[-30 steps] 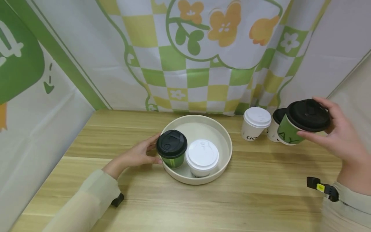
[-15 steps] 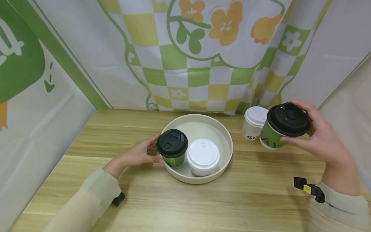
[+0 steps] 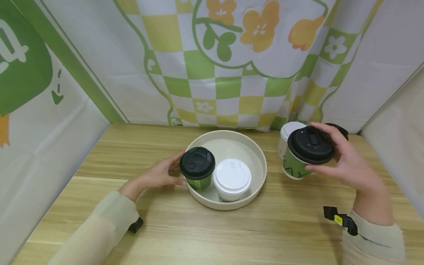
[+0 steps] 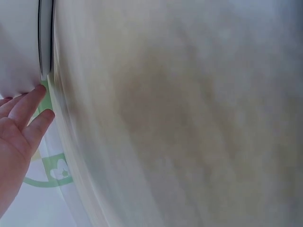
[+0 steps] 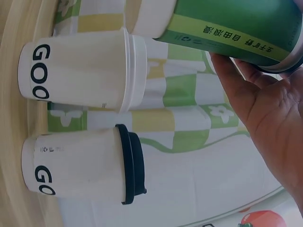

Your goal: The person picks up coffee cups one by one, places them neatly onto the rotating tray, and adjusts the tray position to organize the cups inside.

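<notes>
My right hand [image 3: 347, 167] grips a green paper coffee cup [image 3: 296, 165] with a black lid, holding it above the table right of the tray. In the right wrist view the fingers lie along the green cup [image 5: 236, 28]. My left hand [image 3: 159, 173] rests its fingers against the left side of the round cream tray [image 3: 261, 176]; the left wrist view shows the fingers [image 4: 28, 109] touching a pale wall. Inside the tray stand another green cup [image 3: 198, 183] with a black lid and a white-lidded cup [image 3: 232, 178].
A white cup [image 5: 80, 71] with a white lid and a white cup [image 5: 75, 163] with a black lid stand behind the right hand. Beyond the wooden table [image 3: 198, 235] hangs a checked curtain [image 3: 228, 88]; a pale wall [image 3: 66, 140] borders the left.
My right hand has carried the green cup leftward and slightly nearer, passing in front of the standing white cups. The left hand and tray have stayed in place.
</notes>
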A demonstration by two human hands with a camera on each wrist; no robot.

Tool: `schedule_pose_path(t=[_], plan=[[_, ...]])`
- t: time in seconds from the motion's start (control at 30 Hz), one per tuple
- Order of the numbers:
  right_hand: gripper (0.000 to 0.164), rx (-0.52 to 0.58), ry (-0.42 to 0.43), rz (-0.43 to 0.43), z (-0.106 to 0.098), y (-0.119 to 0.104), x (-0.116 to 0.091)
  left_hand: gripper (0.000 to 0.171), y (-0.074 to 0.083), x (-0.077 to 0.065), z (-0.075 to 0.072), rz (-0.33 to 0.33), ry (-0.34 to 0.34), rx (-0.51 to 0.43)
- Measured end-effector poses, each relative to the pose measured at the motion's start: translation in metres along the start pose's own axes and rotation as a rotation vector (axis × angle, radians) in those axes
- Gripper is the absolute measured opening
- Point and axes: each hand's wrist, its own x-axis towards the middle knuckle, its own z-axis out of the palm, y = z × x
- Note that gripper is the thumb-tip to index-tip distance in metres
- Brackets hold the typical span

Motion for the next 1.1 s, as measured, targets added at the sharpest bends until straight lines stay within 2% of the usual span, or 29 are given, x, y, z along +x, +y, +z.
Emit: schedule_pose_path(t=[0.27,0.47,0.73,0.93,1.1], plan=[[0.106,-0.119,-0.014,0.031,0.007,-0.001,0.002,0.108,-0.001,0.003,-0.004,0.013,-0.029,0.022],[0.108,-0.160,-0.008,0.034,0.009,0.000,0.001,0.107,0.009,-0.009,-0.002,-0.008,-0.034,0.110],[0.108,-0.103,-0.002,0.014,0.008,-0.002,0.001,0.105,0.021,-0.037,0.024,-0.041,0.069,0.143],[0.109,-0.148,-0.021,0.052,0.009,-0.005,0.001,0.102,0.020,-0.040,0.044,-0.037,0.155,0.160],[0.108,-0.147,-0.004,0.042,0.007,-0.007,0.000,0.099,0.020,-0.035,0.051,-0.044,0.217,0.171]])
